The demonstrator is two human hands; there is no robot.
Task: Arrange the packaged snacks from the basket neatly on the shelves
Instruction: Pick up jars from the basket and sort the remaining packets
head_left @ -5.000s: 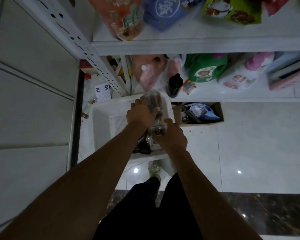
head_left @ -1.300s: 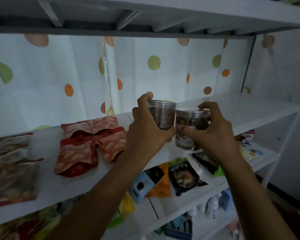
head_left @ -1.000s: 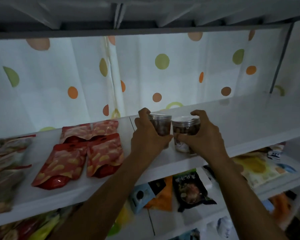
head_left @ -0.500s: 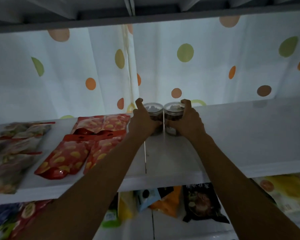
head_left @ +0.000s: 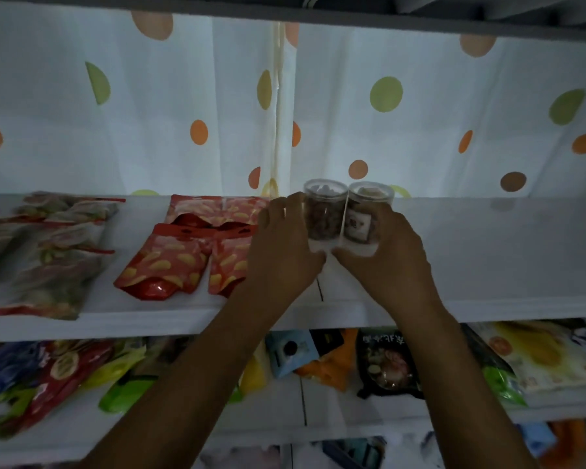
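1. Gripping the left jar [head_left: 323, 216], the left hand [head_left: 281, 253] had its fingers curled round it.
2. The right hand [head_left: 391, 262] curled round the right jar [head_left: 364, 221].
3. Both jars stood touching on the white shelf [head_left: 504, 252], near red snack bags [head_left: 170, 262].

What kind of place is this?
Likely a small shop or home storeroom snack rack. A white shelf holds red snack pouches, mixed packets crowd the tier below, and a polka-dot curtain hangs behind. Left hand grips left jar, right hand grips right jar.
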